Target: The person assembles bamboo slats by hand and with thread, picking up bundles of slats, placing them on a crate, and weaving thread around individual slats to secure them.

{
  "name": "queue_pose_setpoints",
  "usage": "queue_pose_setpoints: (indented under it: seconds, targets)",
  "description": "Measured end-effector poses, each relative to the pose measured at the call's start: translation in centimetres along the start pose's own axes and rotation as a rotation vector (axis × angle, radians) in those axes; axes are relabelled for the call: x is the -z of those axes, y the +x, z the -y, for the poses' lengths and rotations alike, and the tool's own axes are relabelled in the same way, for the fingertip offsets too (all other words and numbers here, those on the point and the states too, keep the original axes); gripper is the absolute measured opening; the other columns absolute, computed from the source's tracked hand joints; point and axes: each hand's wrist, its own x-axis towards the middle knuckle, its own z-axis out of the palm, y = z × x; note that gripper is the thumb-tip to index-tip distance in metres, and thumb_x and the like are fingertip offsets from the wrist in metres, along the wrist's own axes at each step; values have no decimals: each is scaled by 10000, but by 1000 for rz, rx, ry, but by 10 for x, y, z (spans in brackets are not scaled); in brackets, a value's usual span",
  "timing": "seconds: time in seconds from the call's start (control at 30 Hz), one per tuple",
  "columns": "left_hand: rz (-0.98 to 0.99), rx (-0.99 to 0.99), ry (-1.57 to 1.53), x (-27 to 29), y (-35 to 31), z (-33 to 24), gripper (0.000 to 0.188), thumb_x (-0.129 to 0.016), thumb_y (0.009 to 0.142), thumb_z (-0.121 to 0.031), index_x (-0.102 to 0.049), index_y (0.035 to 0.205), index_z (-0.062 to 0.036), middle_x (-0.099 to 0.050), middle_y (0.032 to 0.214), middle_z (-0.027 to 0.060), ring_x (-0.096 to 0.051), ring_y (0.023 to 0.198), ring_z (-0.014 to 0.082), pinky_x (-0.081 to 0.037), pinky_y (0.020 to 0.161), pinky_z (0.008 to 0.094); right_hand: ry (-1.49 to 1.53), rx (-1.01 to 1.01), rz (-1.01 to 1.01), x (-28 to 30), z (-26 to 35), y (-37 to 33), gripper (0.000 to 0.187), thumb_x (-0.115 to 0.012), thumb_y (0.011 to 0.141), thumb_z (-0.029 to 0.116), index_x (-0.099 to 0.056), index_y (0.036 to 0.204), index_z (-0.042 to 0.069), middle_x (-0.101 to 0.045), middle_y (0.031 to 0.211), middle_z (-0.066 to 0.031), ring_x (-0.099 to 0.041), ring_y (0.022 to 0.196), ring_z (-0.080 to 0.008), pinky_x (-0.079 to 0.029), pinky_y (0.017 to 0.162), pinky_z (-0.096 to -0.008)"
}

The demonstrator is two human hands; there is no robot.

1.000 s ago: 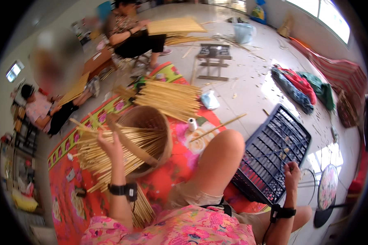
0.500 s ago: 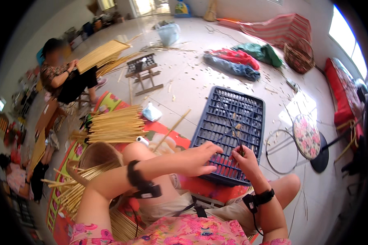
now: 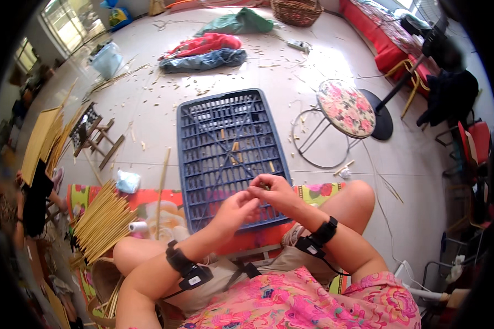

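Together, left hand [image 3: 237, 211] and right hand [image 3: 273, 192] pinching something unclear, over blue plastic crate [image 3: 228, 148].

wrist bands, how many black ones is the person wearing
2. One wrist band is on the left forearm, lower left of centre; the other wrist band is on the right wrist, beside the right knee. Both hands meet over the blue plastic crate.
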Motion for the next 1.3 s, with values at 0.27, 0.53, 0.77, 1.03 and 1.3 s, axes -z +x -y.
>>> queue_pose_setpoints:
  seconds: [0.27, 0.53, 0.77, 1.03, 1.3]
  targets:
    - [-106, 26, 2, 2, 1, -34, 145, -506, 900, -194, -536, 852, -60, -454, 611, -41, -405, 504, 43, -333, 449, 178, 183, -134, -107, 4, 17, 7, 179, -594, 842, 204, -569, 893, 35, -537, 739, 16, -467, 638, -39, -393, 554, -199]
    - [-246, -163, 1, 23, -14, -58, 132, -515, 884, -148, -547, 866, -21, -428, 565, -37, -357, 482, 38, -279, 446, 182, -543, 30, -316, 152, 64, 51, 341, -577, 812, 153, -521, 1107, -8, -591, 948, -157, -562, 865, -220, -440, 776, -320]
    - [-197, -95, 25, 20, -14, -45, 125, -522, 878, -145, -533, 874, -21, -469, 609, -35, -375, 489, 24, -292, 436, 179, -1189, -157, -930, 277, -9, 76, 494, -575, 805, 189, -424, 1249, 35, -502, 1145, -214, -506, 1018, -361, -412, 886, -396]
    - [-221, -88, 49, 15, -15, -38, 119, -517, 882, -139, -540, 872, -23, -474, 604, -31, -390, 494, 30, -296, 445, 178, -1269, -458, -864, 280, -30, 70, 623, -603, 788, 269, -327, 1304, 54, -370, 1303, -149, -365, 1211, -310, -332, 979, -424]
    - [-190, -117, 47, 2, -12, -47, 126, -523, 888, -168, -561, 892, -48, -471, 603, -40, -388, 508, 26, -285, 447, 171, -1146, -263, -654, 239, 1, 63, 379, -596, 799, 220, -542, 1119, 23, -525, 1147, -164, -499, 1074, -292, -401, 891, -410]
